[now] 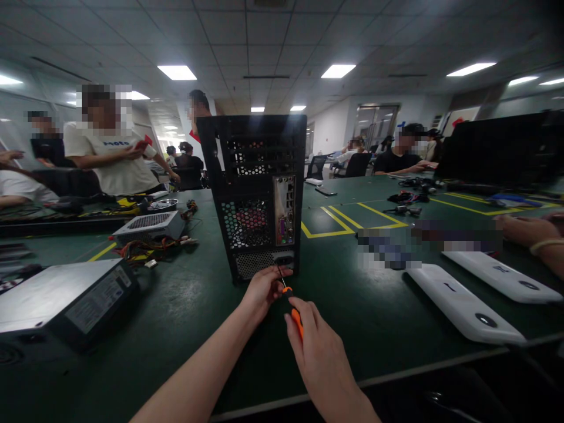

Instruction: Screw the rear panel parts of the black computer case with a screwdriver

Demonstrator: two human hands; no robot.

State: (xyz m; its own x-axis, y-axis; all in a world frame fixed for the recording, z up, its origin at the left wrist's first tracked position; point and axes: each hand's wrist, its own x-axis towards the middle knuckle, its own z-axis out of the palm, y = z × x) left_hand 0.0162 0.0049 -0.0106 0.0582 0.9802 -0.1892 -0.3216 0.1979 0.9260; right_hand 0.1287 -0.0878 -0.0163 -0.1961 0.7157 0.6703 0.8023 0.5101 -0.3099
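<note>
A black computer tower case (pixel 259 188) stands upright on the green table, its back panel facing me. Low on that panel is a perforated power supply (pixel 255 264). My right hand (pixel 319 346) is closed round the handle of an orange and black screwdriver (pixel 297 322), whose thin shaft slants up to the case's lower right corner. Beside the shaft tip, my left hand (pixel 263 291) has its fingers curled and pinched near the bottom of the panel. What those fingers hold, if anything, is hidden.
A large power supply box (pixel 66 302) lies at the left, with a smaller power supply (pixel 150 226) and loose cables (pixel 145 249) behind it. Two white cases (pixel 462 302) lie at the right, near another person's hands (pixel 529 232). A dark monitor (pixel 502 150) stands behind. Several people are around.
</note>
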